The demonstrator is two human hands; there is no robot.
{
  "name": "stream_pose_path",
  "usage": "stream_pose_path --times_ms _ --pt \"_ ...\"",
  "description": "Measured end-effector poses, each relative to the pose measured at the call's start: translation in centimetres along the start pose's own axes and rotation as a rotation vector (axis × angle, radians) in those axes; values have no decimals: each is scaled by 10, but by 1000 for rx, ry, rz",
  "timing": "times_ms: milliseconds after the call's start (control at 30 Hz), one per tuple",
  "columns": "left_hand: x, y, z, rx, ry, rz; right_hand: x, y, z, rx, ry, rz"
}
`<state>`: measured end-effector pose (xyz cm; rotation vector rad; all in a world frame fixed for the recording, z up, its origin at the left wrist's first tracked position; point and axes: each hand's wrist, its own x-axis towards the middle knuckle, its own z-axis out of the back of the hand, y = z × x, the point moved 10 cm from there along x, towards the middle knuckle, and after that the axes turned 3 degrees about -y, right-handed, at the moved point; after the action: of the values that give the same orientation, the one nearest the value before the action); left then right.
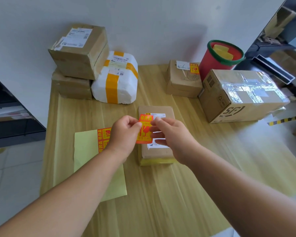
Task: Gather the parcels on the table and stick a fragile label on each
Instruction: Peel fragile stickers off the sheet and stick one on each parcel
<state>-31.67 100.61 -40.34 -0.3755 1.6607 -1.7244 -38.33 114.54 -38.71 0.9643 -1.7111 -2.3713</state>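
An orange fragile label (144, 129) hangs over a small brown parcel (158, 153) in the middle of the table. My left hand (125, 134) pinches the label's left edge, and my right hand (173, 136) pinches its right edge. Whether the label touches the parcel I cannot tell. To the left lies a yellow backing sheet (87, 151) with more orange labels (103, 139), partly hidden under my left hand.
Two stacked brown boxes (79, 53) and a white bag parcel (117, 79) with yellow tape stand at the back left. A small box (181, 81) bearing a fragile label, a red bucket (217, 60) and a taped box (241, 94) stand at the back right. The wooden table (161, 194) ends near my forearms.
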Motion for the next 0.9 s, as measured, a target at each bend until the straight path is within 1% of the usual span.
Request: stream_pose_path --times_ms 67,133,300,400,500,633,733,800,900 --pt "-1 2 -5 -67 15 73 2 2 21 -129 -133 46" --pt "-2 -4 -16 -136 55 104 4 2 33 -150 -186 45" --pt "-2 -28 -40 -196 150 83 8 4 50 -27 -194 18" --pt "-2 -35 -52 -217 195 80 10 1 58 4 -196 -2" --pt "-4 -35 -61 -239 211 94 12 -2 63 42 -194 -17" --pt "-3 -32 -73 -230 223 121 16 -4 68 35 -196 -30" --pt "9 -36 -73 -110 197 84 26 6 85 52 -273 -8" --pt "23 -39 -65 -30 140 47 34 12 103 77 -339 -9" --pt "40 -39 -48 7 51 14 44 12 122 81 -390 -29"
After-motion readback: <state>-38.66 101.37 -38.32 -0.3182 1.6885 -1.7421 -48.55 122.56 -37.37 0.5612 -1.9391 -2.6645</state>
